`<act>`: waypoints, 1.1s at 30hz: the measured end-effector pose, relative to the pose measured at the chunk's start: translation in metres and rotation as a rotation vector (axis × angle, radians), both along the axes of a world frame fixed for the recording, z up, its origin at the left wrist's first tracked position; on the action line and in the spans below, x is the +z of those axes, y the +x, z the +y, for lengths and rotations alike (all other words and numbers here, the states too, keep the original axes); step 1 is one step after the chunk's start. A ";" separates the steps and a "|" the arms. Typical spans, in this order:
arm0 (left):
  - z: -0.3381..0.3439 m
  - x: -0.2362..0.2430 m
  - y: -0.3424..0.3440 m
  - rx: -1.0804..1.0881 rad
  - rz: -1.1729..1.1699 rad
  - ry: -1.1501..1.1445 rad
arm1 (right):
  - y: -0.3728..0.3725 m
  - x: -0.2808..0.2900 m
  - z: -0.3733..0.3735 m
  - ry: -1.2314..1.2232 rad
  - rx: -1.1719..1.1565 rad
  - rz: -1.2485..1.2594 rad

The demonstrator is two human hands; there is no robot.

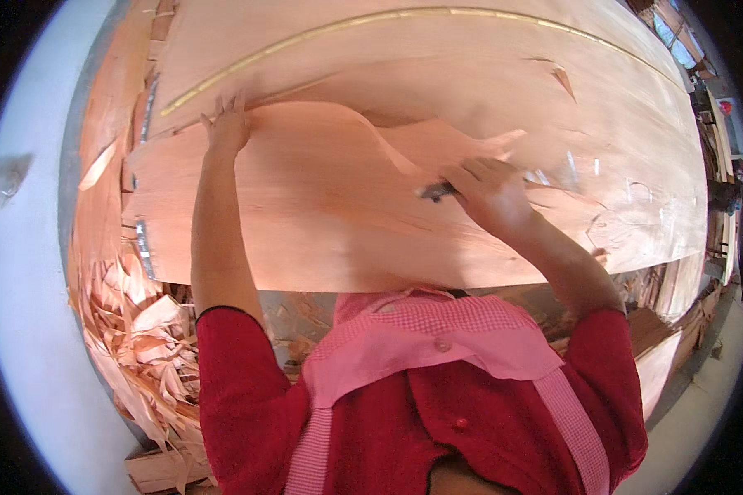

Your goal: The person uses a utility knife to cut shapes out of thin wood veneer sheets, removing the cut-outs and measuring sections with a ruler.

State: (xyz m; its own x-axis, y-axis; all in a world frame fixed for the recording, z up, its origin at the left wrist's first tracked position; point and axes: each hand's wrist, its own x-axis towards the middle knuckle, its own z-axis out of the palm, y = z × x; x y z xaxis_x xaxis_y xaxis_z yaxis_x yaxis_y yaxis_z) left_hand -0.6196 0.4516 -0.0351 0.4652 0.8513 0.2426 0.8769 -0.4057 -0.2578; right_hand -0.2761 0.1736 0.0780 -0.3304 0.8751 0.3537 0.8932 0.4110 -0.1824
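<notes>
A broad, thin sheet of reddish-brown wood veneer (pixel 305 190) lies in front of me, with a wavy, torn far edge. My left hand (pixel 229 125) rests on it near its far left part, fingers spread and holding nothing. Closed round a short, dark hand tool (pixel 437 190), my right hand (pixel 491 191) is over the right half of the sheet. Blur hides the tool's working end. Just beyond the right hand, a narrow loose strip of veneer (pixel 504 142) sticks up. Farther off, a long yellow strip (pixel 371 16) crosses the veneer surface.
Crumpled veneer scraps (pixel 153 338) heap up at the lower left, below the sheet's edge. A pale wall (pixel 29 247) stands along the left. Wooden pieces (pixel 677 289) lie at the right, beside a grey ledge (pixel 706 388). A small torn flake (pixel 563 82) lies on the far surface.
</notes>
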 end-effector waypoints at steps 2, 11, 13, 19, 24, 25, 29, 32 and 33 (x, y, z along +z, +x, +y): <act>0.014 0.016 -0.024 0.120 0.194 -0.327 | -0.003 -0.002 -0.007 0.016 -0.033 0.008; -0.073 0.088 -0.166 -0.635 -0.098 -0.018 | -0.009 -0.057 -0.041 -0.092 -0.545 0.067; -0.106 0.097 -0.190 -0.655 -0.050 -0.097 | -0.021 -0.072 -0.044 -0.078 -0.631 0.059; -0.082 0.107 -0.246 -0.556 -0.081 -0.257 | -0.089 -0.081 -0.009 -0.073 -0.815 0.142; 0.031 0.107 -0.251 -0.254 -0.167 -0.700 | -0.128 -0.071 0.053 -0.281 -0.791 0.045; 0.055 0.088 -0.257 -0.265 -0.135 -0.715 | -0.137 -0.072 0.064 -0.283 -0.780 0.001; 0.102 0.030 -0.270 -0.060 -0.091 -0.748 | -0.211 -0.048 0.117 -0.377 -0.831 0.253; 0.079 0.019 -0.244 -0.112 -0.035 -0.380 | -0.274 -0.087 0.147 -0.581 -0.625 0.712; 0.070 0.006 -0.246 -0.238 -0.090 -0.244 | -0.305 -0.072 0.157 -0.313 -0.348 0.653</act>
State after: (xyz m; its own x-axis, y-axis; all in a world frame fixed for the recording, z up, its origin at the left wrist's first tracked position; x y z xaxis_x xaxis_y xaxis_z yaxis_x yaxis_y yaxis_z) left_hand -0.8653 0.5216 -0.0286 0.6434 0.7597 0.0944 0.7653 -0.6415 -0.0539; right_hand -0.5810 0.3302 0.0056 0.1686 0.9803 0.1025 0.6337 -0.0282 -0.7730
